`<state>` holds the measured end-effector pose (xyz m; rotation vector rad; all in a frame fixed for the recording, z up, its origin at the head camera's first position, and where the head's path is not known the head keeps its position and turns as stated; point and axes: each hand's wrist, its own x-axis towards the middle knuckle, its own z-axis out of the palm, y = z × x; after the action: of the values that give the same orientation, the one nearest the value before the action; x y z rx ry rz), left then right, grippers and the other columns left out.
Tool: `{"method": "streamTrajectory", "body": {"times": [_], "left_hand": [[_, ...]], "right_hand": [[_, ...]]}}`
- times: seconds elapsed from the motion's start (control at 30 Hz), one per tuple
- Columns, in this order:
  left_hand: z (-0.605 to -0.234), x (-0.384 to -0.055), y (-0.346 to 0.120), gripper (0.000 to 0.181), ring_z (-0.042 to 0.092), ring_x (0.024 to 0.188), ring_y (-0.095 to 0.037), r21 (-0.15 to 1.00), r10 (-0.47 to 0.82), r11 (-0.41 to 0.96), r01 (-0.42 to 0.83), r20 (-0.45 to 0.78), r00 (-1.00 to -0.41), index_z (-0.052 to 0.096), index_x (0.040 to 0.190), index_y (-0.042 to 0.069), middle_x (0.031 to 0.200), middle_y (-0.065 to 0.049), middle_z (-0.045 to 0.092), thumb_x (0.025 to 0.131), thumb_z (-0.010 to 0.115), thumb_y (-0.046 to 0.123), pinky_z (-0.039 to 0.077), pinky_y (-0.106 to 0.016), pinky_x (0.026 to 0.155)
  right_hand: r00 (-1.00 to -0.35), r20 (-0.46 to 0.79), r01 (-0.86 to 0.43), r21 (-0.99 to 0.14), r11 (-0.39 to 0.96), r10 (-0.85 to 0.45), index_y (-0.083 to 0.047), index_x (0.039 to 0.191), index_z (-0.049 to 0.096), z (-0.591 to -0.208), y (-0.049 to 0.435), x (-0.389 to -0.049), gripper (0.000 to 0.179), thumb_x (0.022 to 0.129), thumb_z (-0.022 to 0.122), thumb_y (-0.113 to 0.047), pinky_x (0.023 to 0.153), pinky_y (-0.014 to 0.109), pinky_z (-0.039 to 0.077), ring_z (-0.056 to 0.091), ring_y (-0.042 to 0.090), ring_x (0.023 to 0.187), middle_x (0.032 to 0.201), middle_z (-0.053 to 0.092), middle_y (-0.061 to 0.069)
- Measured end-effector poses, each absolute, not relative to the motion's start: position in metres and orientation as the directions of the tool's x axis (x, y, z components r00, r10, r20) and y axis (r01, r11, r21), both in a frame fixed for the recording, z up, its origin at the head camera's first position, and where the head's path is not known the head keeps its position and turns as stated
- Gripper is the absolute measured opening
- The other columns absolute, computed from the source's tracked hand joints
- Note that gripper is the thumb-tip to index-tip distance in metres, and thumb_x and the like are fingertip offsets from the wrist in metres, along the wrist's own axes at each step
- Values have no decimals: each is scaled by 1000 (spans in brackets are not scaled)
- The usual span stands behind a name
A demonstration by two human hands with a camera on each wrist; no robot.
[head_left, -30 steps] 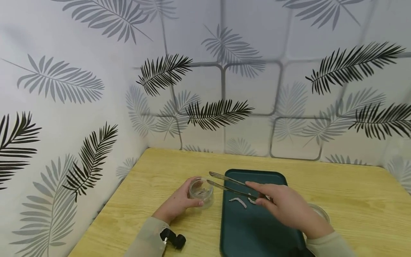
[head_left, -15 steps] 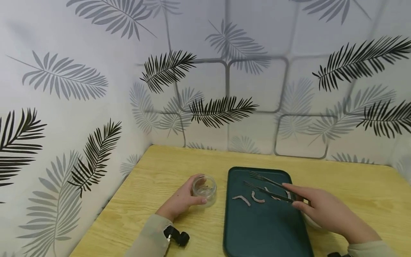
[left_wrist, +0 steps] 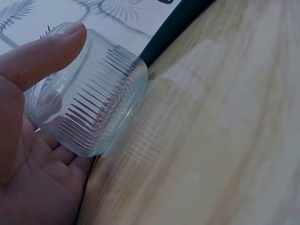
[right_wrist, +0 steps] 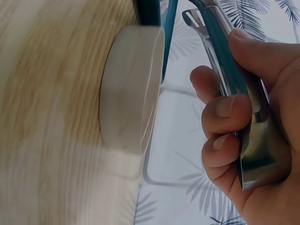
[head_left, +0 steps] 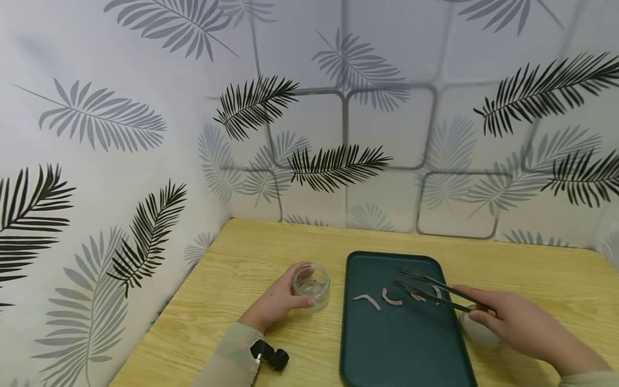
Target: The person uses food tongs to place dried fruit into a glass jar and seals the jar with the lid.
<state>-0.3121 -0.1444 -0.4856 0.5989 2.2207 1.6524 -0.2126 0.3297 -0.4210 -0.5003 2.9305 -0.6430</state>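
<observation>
- While the right hand (head_left: pixel 524 325) holds the metal tongs (right_wrist: pixel 262 145), its fingers curl round one side of the handle and its thumb lies along the other.
- Tongs point away from that hand, leftward over the dark green tray (head_left: pixel 403 344); the two arms stand apart. Whether the tips touch the tray, cannot tell.
- Four pale, pinkish curved strips (head_left: pixel 390 301) lie in a loose row across the tray's far half, all left of the right hand. Two leftmost lie clear of the tongs; the other two sit at the tong arms, partly covered.
- Round whitish dish (head_left: pixel 477 329) on the table (head_left: pixel 271 242), just beside the tray's right edge, partly hidden by the right hand.
- Left hand (head_left: pixel 276 303) grips a clear glass jar (head_left: pixel 314 289), thumb on the near side, fingers round behind.
- Jar stands upright on the table, left of the tray and apart from it; ribbed lower wall shows in the left wrist view.
</observation>
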Motion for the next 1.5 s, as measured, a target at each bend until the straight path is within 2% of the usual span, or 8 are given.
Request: {"method": "streamTrajectory", "body": {"times": [0.27, 0.53, 0.9, 1.03, 1.13, 1.2, 1.33, 1.5], "left_hand": [[-486, -311, -143, 81, 35, 145, -27, 955, 497, 255, 150, 3, -867, 33, 156, 24, 157, -6, 40, 90, 80, 23, 28, -51, 114], [-484, -310, -143, 81, 35, 145, -26, 954, 494, 259, 151, 4, -870, 33, 156, 25, 158, -6, 40, 90, 80, 23, 28, -51, 114], [-484, -311, -143, 82, 35, 145, -27, 953, 493, 262, 152, 4, -870, 33, 156, 23, 157, -7, 40, 90, 80, 24, 28, -51, 113], [-483, -311, -142, 81, 35, 145, -27, 949, 490, 272, 158, 5, -872, 33, 156, 23, 157, -6, 41, 90, 80, 24, 27, -51, 114], [-484, -311, -142, 81, 35, 145, -27, 949, 492, 269, 163, 10, -871, 33, 156, 23, 157, -6, 41, 90, 80, 24, 27, -52, 114], [-485, -312, -143, 82, 35, 145, -27, 950, 494, 265, 163, 11, -869, 33, 156, 23, 157, -6, 40, 90, 80, 24, 27, -52, 114], [-486, -312, -143, 82, 35, 145, -28, 952, 500, 258, 165, 14, -866, 33, 156, 22, 158, -7, 40, 89, 81, 25, 27, -52, 114], [-486, -313, -143, 82, 35, 145, -27, 951, 500, 262, 165, 12, -866, 33, 156, 22, 157, -6, 40, 89, 80, 25, 28, -51, 113]], "right_hand": [[-950, -53, -265, -381, 886, -307, -19, 148, 55, -424, 339, -208, 52, 98, 67, -29, 60, 30, 38, 45, 2, 62, 125, 68, 5], [-946, -88, -249, -422, 872, -312, -24, 147, 57, -433, 344, -207, 51, 97, 68, -28, 53, 28, 36, 37, 6, 50, 111, 66, -4], [-948, -158, -185, -431, 883, -276, -24, 149, 53, -438, 348, -209, 56, 96, 68, -33, 57, 30, 36, 42, 8, 58, 110, 66, -3], [-947, -147, -197, -439, 876, -287, -23, 149, 54, -437, 348, -207, 53, 98, 66, -31, 53, 29, 37, 41, 8, 54, 88, 64, -6], [-947, -121, -219, -432, 875, -297, -23, 148, 55, -436, 345, -206, 49, 100, 64, -29, 51, 28, 36, 39, 6, 51, 69, 52, -8], [-949, -105, -229, -420, 878, -298, -23, 147, 56, -434, 343, -205, 48, 100, 64, -30, 50, 28, 35, 38, 6, 51, 65, 49, -9], [-949, -81, -245, -414, 877, -304, -25, 149, 54, -432, 338, -205, 49, 101, 63, -32, 51, 28, 35, 36, 6, 50, 67, 51, -11], [-940, -48, -285, -435, 854, -338, -28, 150, 52, -427, 329, -207, 51, 101, 62, -36, 55, 28, 37, 38, 4, 51, 93, 68, -14]]}}
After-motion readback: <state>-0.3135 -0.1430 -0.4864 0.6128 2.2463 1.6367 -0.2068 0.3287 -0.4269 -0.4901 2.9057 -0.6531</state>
